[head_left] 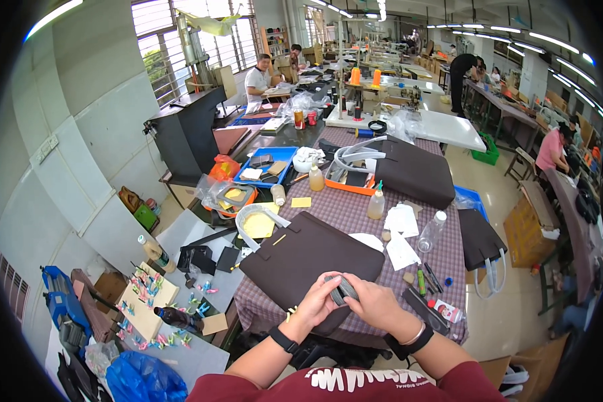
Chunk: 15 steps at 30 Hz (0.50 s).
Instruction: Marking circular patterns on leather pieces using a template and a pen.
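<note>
Both my hands are closed around a small dark grey piece with a fine ribbed surface [344,291]; its exact kind I cannot make out. My left hand [318,299] grips it from one side and my right hand [376,305] from the other, thumbs on top. Just beneath and beyond them, a dark brown handbag [301,253] lies flat on the checked tablecloth [328,204]. Its pale wrapped handle [242,231] points to the far left. My hands cover the bag's near right part.
Behind lies a second brown bag [415,171]; a third [481,240] hangs at the table's right edge. Glue bottles [376,203], a clear bottle [432,232], pens [422,280] and a blue tray [268,161] surround the work. Colourful clips [147,285] cover a left-hand board. Other people sit farther off.
</note>
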Each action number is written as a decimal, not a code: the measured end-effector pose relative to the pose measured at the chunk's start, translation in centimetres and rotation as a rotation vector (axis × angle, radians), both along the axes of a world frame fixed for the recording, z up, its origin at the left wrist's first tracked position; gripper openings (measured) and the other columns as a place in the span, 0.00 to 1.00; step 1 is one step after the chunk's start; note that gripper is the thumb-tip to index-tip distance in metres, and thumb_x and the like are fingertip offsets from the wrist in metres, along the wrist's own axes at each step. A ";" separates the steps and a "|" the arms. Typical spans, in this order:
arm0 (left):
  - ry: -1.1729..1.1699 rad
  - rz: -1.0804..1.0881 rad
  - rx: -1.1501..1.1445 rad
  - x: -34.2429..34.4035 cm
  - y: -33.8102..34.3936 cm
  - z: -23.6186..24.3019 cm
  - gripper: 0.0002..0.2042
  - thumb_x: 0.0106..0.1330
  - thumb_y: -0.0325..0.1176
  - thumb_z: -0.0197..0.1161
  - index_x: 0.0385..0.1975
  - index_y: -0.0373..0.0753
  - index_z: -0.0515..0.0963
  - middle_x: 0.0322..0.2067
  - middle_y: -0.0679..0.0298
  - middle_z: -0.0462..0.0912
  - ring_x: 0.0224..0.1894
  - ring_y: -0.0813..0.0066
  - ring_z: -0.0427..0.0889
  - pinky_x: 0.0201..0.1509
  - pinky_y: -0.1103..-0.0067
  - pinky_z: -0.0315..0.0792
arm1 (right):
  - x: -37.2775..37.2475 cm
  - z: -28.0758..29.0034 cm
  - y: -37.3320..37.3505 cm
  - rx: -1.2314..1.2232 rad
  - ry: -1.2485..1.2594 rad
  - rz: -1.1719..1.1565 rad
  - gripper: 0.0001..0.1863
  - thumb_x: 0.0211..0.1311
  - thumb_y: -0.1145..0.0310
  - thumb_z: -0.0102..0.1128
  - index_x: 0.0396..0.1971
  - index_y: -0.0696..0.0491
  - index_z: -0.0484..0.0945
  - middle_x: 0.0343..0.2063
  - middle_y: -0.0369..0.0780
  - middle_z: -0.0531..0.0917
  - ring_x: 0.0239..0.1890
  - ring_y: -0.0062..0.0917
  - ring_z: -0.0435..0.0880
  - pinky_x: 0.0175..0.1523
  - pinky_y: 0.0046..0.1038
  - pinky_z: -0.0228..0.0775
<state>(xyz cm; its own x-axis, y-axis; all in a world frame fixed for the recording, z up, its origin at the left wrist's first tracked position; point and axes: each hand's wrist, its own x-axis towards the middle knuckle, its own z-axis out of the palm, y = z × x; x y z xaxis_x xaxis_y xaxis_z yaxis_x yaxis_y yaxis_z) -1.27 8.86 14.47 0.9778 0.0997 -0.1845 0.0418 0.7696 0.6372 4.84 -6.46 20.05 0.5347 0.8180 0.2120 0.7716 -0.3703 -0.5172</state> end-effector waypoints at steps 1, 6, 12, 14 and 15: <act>0.002 -0.004 0.002 -0.1 0.1 0.1 0.10 0.64 0.34 0.54 0.43 0.40 0.68 0.38 0.64 0.75 0.42 0.74 0.76 0.46 0.71 0.75 | -0.2 0.0 -0.1 0.096 -0.060 0.006 0.27 0.51 0.65 0.60 0.53 0.51 0.65 0.39 0.45 0.78 0.39 0.38 0.78 0.40 0.34 0.72; -0.011 0.004 -0.059 -0.2 1.6 0.3 0.11 0.64 0.34 0.55 0.43 0.40 0.65 0.38 0.57 0.75 0.43 0.61 0.78 0.48 0.62 0.74 | 0.0 6.3 -1.3 0.439 0.045 0.269 0.17 0.50 0.72 0.60 0.44 0.53 0.74 0.35 0.40 0.78 0.35 0.33 0.79 0.38 0.29 0.72; 0.081 0.075 -0.034 -0.3 3.0 1.1 0.11 0.63 0.35 0.56 0.42 0.41 0.68 0.38 0.58 0.75 0.45 0.57 0.77 0.49 0.55 0.72 | -3.8 19.9 -1.0 0.430 0.076 1.192 0.16 0.55 0.68 0.54 0.45 0.56 0.71 0.39 0.41 0.75 0.44 0.34 0.74 0.42 0.26 0.72; 0.041 0.072 0.015 -0.4 3.3 1.4 0.11 0.61 0.39 0.57 0.40 0.41 0.72 0.39 0.57 0.78 0.48 0.55 0.76 0.52 0.55 0.70 | -5.3 22.1 -2.1 0.574 -0.029 1.175 0.19 0.53 0.67 0.55 0.46 0.54 0.71 0.32 0.41 0.74 0.34 0.32 0.73 0.33 0.26 0.68; 0.052 0.066 0.028 -0.6 3.3 1.5 0.12 0.61 0.39 0.57 0.40 0.41 0.72 0.39 0.57 0.78 0.48 0.55 0.76 0.52 0.55 0.70 | -5.8 22.9 -2.6 0.693 -0.146 1.184 0.22 0.50 0.65 0.57 0.48 0.53 0.70 0.26 0.41 0.73 0.25 0.31 0.73 0.23 0.26 0.64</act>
<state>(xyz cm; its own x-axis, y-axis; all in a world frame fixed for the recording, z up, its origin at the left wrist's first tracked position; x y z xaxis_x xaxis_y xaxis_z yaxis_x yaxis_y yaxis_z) -1.88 12.15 15.95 0.9581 0.1697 -0.2308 0.0248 0.7535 0.6569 -0.96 -9.07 42.91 -0.4618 0.4704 0.7520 0.5053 0.8363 -0.2128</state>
